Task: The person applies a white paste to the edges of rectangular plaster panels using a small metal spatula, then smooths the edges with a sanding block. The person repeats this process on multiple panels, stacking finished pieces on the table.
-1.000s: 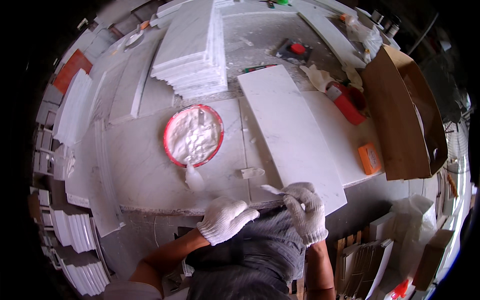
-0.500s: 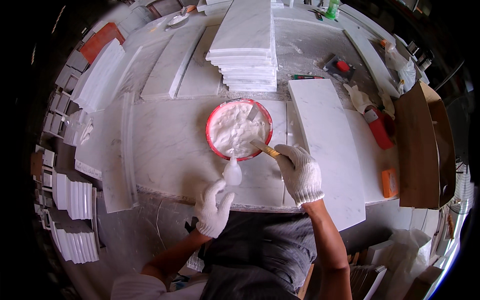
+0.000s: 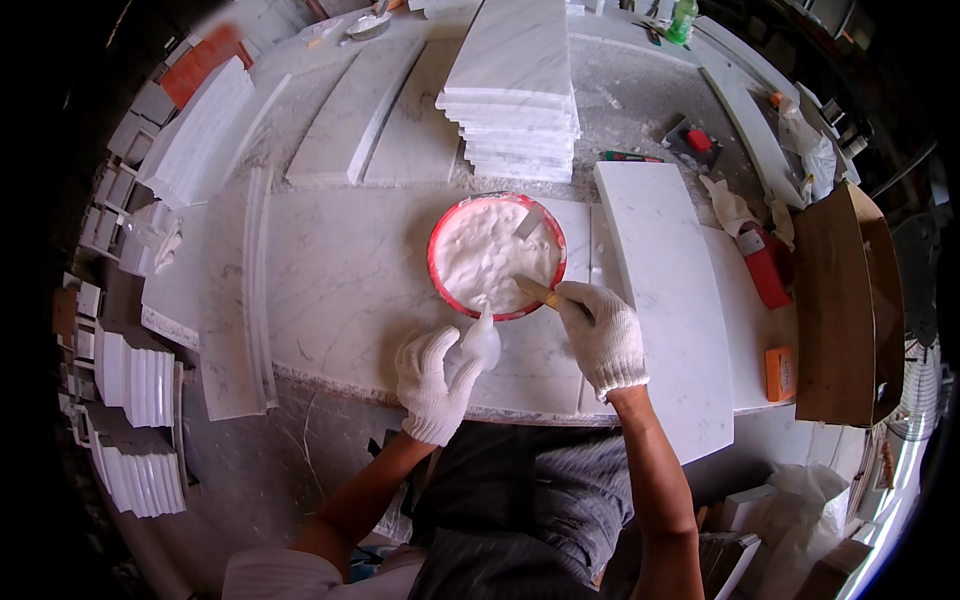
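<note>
A round red-rimmed tub [image 3: 433,273] of white paste [image 3: 485,250] stands on a pale marble slab [image 3: 340,290]. My gloved right hand [image 3: 603,335] is closed round a wooden-handled tool [image 3: 538,291]. The tool's far end meets the paste, so its kind cannot be made out. A flat grey blade [image 3: 529,222] sticks up at the tub's far right side. Against the near rim is a small translucent squeeze bottle [image 3: 482,345] with a pointed nozzle. My gloved left hand [image 3: 435,385] reaches toward this bottle, thumb and forefinger apart on either side of it.
Behind the tub rises a stack of marble slabs [image 3: 510,70]. A long slab [image 3: 665,290] overhangs the near edge at right. Farther right are a red tape dispenser [image 3: 765,265], an orange box [image 3: 780,374] and an open cardboard carton [image 3: 835,310]. Thin strips [image 3: 255,300] lie at left.
My left hand has moved forward and right, bringing its spread fingers around the squeeze bottle. The right hand keeps its grip on the tool. The whole view has shifted slightly.
</note>
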### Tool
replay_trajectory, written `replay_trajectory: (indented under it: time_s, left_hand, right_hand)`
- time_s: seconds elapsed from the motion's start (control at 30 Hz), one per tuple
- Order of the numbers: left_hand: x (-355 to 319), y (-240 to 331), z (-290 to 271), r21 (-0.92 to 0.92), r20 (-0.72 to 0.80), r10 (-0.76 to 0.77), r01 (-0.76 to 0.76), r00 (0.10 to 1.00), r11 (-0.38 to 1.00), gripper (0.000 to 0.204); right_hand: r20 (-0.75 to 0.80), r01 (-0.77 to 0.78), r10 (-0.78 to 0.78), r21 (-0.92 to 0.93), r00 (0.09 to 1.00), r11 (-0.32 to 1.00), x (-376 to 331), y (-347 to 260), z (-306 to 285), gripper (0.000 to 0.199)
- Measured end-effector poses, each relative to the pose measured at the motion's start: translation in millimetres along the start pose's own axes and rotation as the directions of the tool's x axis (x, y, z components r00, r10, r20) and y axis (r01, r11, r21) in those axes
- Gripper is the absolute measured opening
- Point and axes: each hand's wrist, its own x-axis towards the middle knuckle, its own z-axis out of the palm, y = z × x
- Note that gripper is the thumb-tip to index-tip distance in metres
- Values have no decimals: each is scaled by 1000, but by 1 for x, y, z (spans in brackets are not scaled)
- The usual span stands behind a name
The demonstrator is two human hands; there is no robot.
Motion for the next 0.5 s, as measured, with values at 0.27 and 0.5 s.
replay_trajectory:
  time_s: [0.27,0.5]
  left_hand:
    - [1,-1,1,8,-6,26,-26,1000,1000,53]
    - [1,-1,1,13,-11,20,-19,1000,1000,54]
  right_hand:
    - [76,-88,84,51,994,995,-1,-5,-5,20]
    - [75,-88,79,131,994,987,-3,-4,-5,20]
